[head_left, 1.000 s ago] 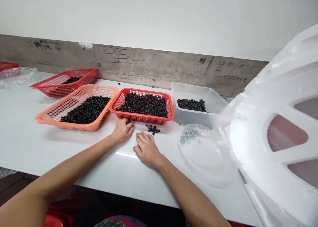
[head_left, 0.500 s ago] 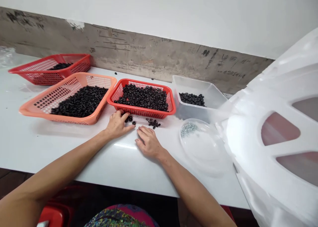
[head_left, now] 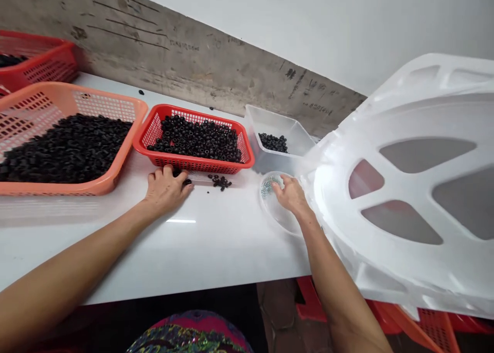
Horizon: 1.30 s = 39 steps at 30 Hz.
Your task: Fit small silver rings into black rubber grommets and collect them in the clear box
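In the middle of the frame, left of centre, we rest our left hand on the pale surface, just in front of the small red basket. Its fingers are bent and spread, with a few black rings beside the thumb and forefinger; we cannot tell whether they grip any.

Right of centre, our right hand reaches over the clear round dish. Its thumb and forefinger stand a little apart at the tiny silvery-blue pieces in the dish's upper left part; we cannot make out any piece between them.

Between our hands, a loose cluster of black pieces lies on the surface near the front of the small red basket, which holds many black rings. Behind the dish we have a clear rectangular bin with more black pieces in its left part. At the left edge sits an orange basket with a broad heap of small black parts, and in the upper left another red basket is partly cut off. A large white openwork piece, with rounded openings, fills the right side of the frame.
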{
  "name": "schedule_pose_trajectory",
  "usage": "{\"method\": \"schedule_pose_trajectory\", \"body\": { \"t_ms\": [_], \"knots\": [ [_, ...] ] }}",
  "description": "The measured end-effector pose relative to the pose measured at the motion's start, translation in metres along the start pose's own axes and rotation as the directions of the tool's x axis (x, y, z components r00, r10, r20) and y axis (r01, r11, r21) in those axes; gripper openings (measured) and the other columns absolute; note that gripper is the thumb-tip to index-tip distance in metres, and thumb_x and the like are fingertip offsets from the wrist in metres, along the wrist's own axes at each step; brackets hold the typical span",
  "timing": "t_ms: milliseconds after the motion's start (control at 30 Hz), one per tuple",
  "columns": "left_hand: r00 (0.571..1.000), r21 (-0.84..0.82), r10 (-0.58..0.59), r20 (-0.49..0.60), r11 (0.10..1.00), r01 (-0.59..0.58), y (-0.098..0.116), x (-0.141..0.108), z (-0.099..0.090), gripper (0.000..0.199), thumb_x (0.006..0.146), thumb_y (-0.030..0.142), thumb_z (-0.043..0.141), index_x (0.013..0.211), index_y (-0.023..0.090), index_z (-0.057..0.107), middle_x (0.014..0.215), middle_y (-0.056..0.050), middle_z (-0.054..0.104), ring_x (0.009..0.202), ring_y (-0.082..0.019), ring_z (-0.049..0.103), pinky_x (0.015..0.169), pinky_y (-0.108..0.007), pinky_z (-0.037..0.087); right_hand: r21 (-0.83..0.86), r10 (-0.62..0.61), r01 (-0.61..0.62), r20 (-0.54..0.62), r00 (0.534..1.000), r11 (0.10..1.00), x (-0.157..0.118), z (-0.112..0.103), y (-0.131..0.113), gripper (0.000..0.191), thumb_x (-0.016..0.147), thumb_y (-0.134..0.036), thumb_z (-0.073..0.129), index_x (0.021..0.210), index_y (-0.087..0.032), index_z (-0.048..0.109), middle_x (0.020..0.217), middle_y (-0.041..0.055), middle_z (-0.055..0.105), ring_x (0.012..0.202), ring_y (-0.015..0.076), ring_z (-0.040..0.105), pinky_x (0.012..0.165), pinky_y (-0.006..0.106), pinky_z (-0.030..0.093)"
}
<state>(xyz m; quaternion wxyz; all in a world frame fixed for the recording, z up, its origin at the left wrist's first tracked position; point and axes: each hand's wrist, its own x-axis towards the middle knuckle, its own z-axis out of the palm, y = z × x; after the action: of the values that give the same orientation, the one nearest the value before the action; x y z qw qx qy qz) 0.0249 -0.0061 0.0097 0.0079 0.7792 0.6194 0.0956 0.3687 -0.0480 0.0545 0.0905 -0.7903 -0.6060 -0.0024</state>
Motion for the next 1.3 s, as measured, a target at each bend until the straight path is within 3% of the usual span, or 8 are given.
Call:
{"method": "schedule_pose_trajectory", "body": {
  "t_ms": [100,233,467,633,733,833,1100,1300],
  "knots": [
    [1.0,-0.034,-0.008,-0.025,0.999,0.007,-0.006,0.002,0.002,0.04,0.086,0.046,0.041,0.109,0.021,0.061,0.11,-0.015,0.044,0.1,-0.035,0.046,0.081,-0.048,0.037,-0.035,0.033,-0.03,0.085,0.996,0.999,0.007,0.017,0.016,0.058,0.089,-0.047,0.042,0.134,-0.01,0.04,0.114,0.0211,0.054,0.099,0.0281,0.057,0.084,0.037,0.043],
    [1.0,-0.069,0.009,-0.028,0.998,-0.011,-0.015,0.005,0.008,0.036,0.086,0.039,0.041,0.102,0.017,0.064,0.11,-0.016,0.047,0.101,-0.035,0.045,0.082,-0.047,0.038,0.0,-0.052,0.052,0.102,0.993,0.999,0.014,0.033,0.014,0.058,0.088,-0.045,0.047,0.137,-0.016,0.038,0.114,0.017,0.054,0.097,0.0244,0.058,0.086,0.034,0.043],
    [0.997,-0.124,0.021,-0.071,0.992,-0.03,-0.018,0.007,0.015,0.035,0.085,0.037,0.044,0.108,0.018,0.061,0.11,-0.015,0.048,0.101,-0.033,0.046,0.082,-0.046,0.04,-0.003,0.013,-0.013,0.112,0.994,1.0,0.027,0.033,0.011,0.046,0.083,-0.034,0.054,0.124,-0.012,0.053,0.101,0.0129,0.062,0.092,0.0229,0.06,0.081,0.031,0.044],
    [0.997,-0.152,0.049,-0.068,0.987,-0.058,-0.014,0.005,0.013,0.037,0.085,0.039,0.044,0.115,0.021,0.058,0.109,-0.014,0.046,0.098,-0.031,0.046,0.082,-0.046,0.039,-0.051,0.008,-0.004,0.08,0.997,0.999,0.02,0.03,0.001,0.056,0.083,-0.041,0.052,0.129,-0.009,0.042,0.108,0.0189,0.056,0.095,0.0286,0.058,0.079,0.036,0.044],
    [0.992,-0.157,0.109,-0.057,0.981,-0.117,-0.012,0.004,0.013,0.04,0.086,0.041,0.044,0.121,0.027,0.056,0.112,-0.014,0.043,0.1,-0.032,0.044,0.083,-0.048,0.037,-0.142,-0.057,0.067,0.072,0.996,0.988,0.014,0.034,-0.004,0.05,0.091,-0.04,0.038,0.133,-0.012,0.035,0.111,0.019,0.052,0.092,0.0277,0.059,0.075,0.036,0.043],
    [0.987,-0.168,0.153,-0.045,0.973,-0.159,-0.013,0.005,0.016,0.039,0.085,0.043,0.045,0.121,0.032,0.057,0.114,-0.014,0.041,0.103,-0.034,0.041,0.085,-0.05,0.035,-0.224,-0.061,0.074,0.065,0.996,0.972,0.012,0.042,-0.008,0.041,0.093,-0.035,0.033,0.124,-0.009,0.04,0.109,0.0196,0.05,0.087,0.0273,0.058,0.07,0.035,0.042],
    [0.988,-0.195,0.122,-0.099,0.971,-0.14,-0.018,0.007,0.025,0.03,0.086,0.033,0.044,0.097,0.017,0.067,0.111,-0.015,0.046,0.104,-0.032,0.044,0.087,-0.047,0.037,0.164,0.079,-0.073,-0.034,0.996,0.984,0.021,0.046,-0.005,0.013,0.086,-0.022,0.044,0.092,-0.013,0.051,0.09,0.0134,0.056,0.086,0.0249,0.054,0.074,0.035,0.04],
    [0.987,-0.23,0.111,-0.119,0.964,-0.136,-0.023,0.009,0.027,0.032,0.088,0.029,0.04,0.104,0.018,0.066,0.112,-0.016,0.049,0.102,-0.032,0.046,0.083,-0.047,0.04,0.512,0.239,-0.2,-0.01,0.971,0.835,0.028,0.034,0.012,0.007,0.077,-0.022,0.052,0.071,-0.019,0.049,0.058,-0.001,0.048,0.058,0.0139,0.049,0.051,0.023,0.037]
  ]
}}
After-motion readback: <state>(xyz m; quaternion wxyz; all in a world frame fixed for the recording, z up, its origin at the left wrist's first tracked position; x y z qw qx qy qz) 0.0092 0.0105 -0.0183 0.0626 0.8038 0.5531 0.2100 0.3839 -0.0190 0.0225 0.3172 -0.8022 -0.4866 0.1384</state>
